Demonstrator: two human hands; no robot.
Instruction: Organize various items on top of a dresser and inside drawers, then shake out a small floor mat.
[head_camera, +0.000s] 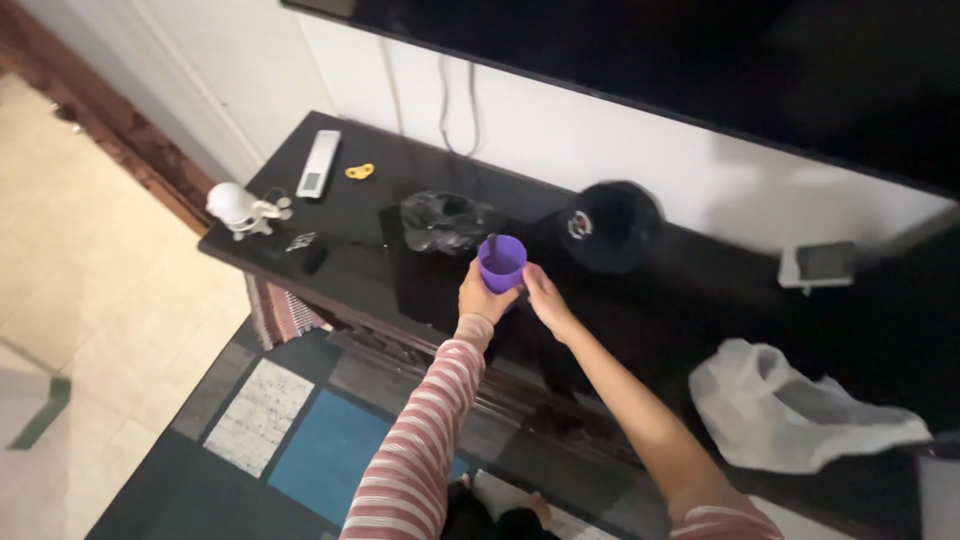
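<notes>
Overhead, a big dark screen (700, 50) fills the top of the view, mounted on a white wall w/ cables hanging under it. Below runs a long glossy black cabinet (370, 270), and on the floor in front lies a patchwork rug (320, 450) in blue, grey and white blocks. At the right end of the cabinet top sits a crumpled white plastic bag (790, 405). Near the middle, a black cap (608, 225) w/ a round badge, and just left of it a scrunched black bag (447, 220). Both hands meet at a purple cup (501, 264), upright, over the cabinet's front-centre, just beside the black bag; can't tell if it rests on the top or is lifted. Left hand (482, 298) is wrapped round the cup's near side; right hand (545, 293) touches its right side, fingers curled. Far left: a white remote (318, 163), a white figurine (240, 208), a small yellow object (360, 171).
</notes>
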